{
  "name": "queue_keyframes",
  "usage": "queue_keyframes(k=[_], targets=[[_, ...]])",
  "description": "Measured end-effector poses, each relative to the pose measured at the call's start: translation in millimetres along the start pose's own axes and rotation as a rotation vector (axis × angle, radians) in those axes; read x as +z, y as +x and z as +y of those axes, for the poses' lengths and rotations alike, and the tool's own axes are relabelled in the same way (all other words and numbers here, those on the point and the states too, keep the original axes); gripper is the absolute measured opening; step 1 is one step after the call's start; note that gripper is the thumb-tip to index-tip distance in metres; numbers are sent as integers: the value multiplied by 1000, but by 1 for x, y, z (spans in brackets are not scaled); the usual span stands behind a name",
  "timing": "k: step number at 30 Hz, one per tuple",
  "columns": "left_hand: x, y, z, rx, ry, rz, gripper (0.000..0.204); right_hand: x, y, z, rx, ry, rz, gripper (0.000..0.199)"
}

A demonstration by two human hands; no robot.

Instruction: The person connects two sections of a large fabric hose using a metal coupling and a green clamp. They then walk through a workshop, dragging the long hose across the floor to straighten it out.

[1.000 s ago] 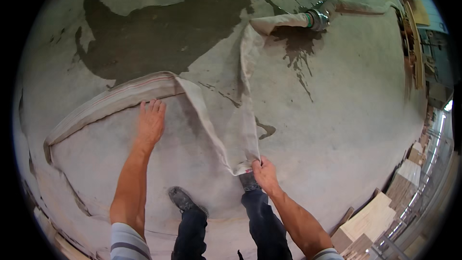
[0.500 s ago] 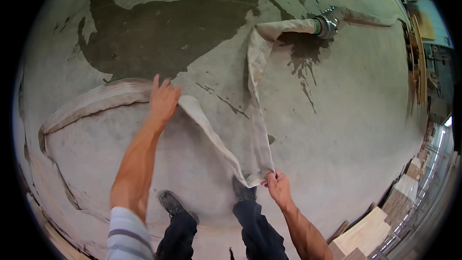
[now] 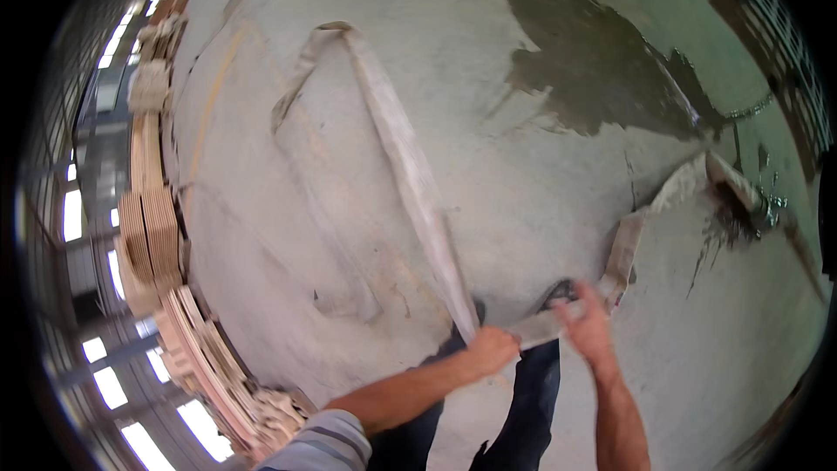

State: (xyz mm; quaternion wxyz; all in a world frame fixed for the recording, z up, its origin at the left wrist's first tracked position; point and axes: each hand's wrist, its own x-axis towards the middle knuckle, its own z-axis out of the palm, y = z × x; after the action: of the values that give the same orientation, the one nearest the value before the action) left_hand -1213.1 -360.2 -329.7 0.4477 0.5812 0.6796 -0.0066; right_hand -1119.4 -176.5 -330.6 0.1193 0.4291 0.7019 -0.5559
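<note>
While the left hand point(image 3: 494, 348) clenches the flat off-white fabric hose point(image 3: 403, 148) stretching away forward-left, the right hand point(image 3: 590, 330), fingers spread, touches or nearly touches its rightward length.

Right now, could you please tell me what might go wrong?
The flat fabric hose passes close by the shoes and could catch a foot. The dark wet patch on the concrete floor may be slippery. Only the left hand clearly grips the hose; it might slip free.
</note>
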Motion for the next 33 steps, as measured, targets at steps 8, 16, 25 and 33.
queue_keyframes(k=[8,16,25,33], targets=[[134,-46,149,-279,-687,618,16,154,-62,-34,101,-599,-675,58],[169,-74,198,-174,-662,200,21,131,-146,88,110,-672,-356,65],[155,-286,171,-138,-713,813,25,160,-255,103,-182,-854,-477,29],[242,-423,2,-694,-629,447,29,140,-360,136,-261,-1064,-243,13]])
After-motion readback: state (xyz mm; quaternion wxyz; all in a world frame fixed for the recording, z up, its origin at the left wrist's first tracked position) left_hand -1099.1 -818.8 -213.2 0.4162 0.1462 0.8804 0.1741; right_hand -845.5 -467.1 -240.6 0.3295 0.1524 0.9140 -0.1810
